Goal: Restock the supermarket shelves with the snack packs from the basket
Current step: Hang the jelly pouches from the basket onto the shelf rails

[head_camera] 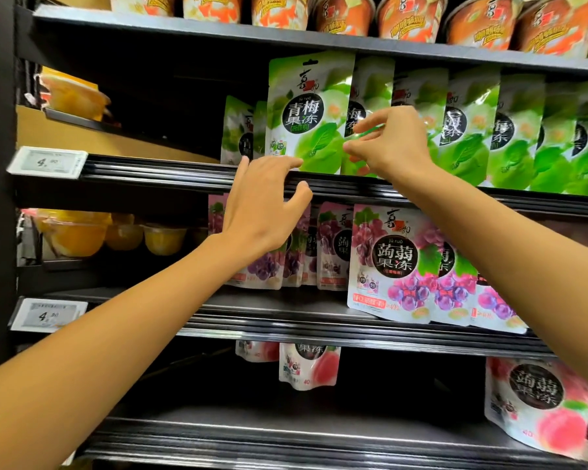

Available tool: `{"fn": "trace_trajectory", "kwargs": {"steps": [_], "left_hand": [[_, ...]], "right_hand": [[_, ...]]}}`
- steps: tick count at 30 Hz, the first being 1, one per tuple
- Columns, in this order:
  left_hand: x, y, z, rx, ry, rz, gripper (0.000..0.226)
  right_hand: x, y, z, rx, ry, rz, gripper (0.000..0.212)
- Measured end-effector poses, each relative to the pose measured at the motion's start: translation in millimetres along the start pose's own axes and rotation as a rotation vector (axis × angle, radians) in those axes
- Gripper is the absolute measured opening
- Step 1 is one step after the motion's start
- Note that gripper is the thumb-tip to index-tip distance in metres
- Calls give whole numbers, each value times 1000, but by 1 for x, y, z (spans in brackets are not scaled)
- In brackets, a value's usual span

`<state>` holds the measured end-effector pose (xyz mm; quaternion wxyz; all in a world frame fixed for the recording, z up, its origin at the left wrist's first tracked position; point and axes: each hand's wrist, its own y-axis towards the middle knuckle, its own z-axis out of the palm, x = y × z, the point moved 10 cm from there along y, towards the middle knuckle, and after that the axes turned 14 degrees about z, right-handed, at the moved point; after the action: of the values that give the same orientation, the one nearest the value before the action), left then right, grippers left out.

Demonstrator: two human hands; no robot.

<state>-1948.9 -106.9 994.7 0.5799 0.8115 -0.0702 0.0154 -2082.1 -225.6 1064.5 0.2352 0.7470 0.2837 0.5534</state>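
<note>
Front green pack (306, 113): is standing upright at its shelf's front lip; every place below is being given from it.
Left hand (262, 205): is reaching up from below the pack, fingers spread and nearly straight, holding nothing. The fingertips are touching the pack's bottom left edge, and the thumb is hanging just under the shelf rail (170, 171) beneath the pack.
Right hand (391, 144): is hovering at the pack's right side, fingers loosely extended with forefinger and thumb apart, gripping nothing. The tips are lying at the pack's right edge; whether they are touching it is hard to tell.
Other green packs (469, 130): are standing in a row running right of the pack, with a few set farther back at its left.
Purple grape packs (391, 262): are standing on the shelf directly below the pack.
Pink peach packs (537, 401): are sitting two shelves below it, to the right.
Price tag (48, 162): is hanging on the rail well left of the pack.
Orange tubs (347, 15): are lining the shelf above it.
</note>
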Motion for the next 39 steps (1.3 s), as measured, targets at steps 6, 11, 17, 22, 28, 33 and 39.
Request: {"fn": "trace_trajectory", "kwargs": {"steps": [6, 11, 17, 22, 28, 33, 39], "left_hand": [[-13, -48, -12, -125, -100, -34, 31], [-19, -113, -13, -169, -199, -170, 26], [-21, -238, 3, -47, -289, -373, 16], [-13, -416, 31, 196, -368, -660, 14], [-1, -661, 43, 446, -500, -1072, 18], [-9, -862, 34, 682, -537, -1280, 15], [-47, -1032, 22, 823, -462, -1482, 11]], "right_hand": [[-12, -43, 6, 59, 97, -115, 14], [-57, -100, 39, 275, 361, 78, 14], [-140, -212, 93, 508, 454, 308, 20], [-253, -356, 170, 731, 288, 613, 21], [-388, -575, 235, 847, 190, 1227, 11], [-461, -734, 258, 715, 150, 1599, 23], [-558, -891, 269, 746, -118, 1724, 17]]}}
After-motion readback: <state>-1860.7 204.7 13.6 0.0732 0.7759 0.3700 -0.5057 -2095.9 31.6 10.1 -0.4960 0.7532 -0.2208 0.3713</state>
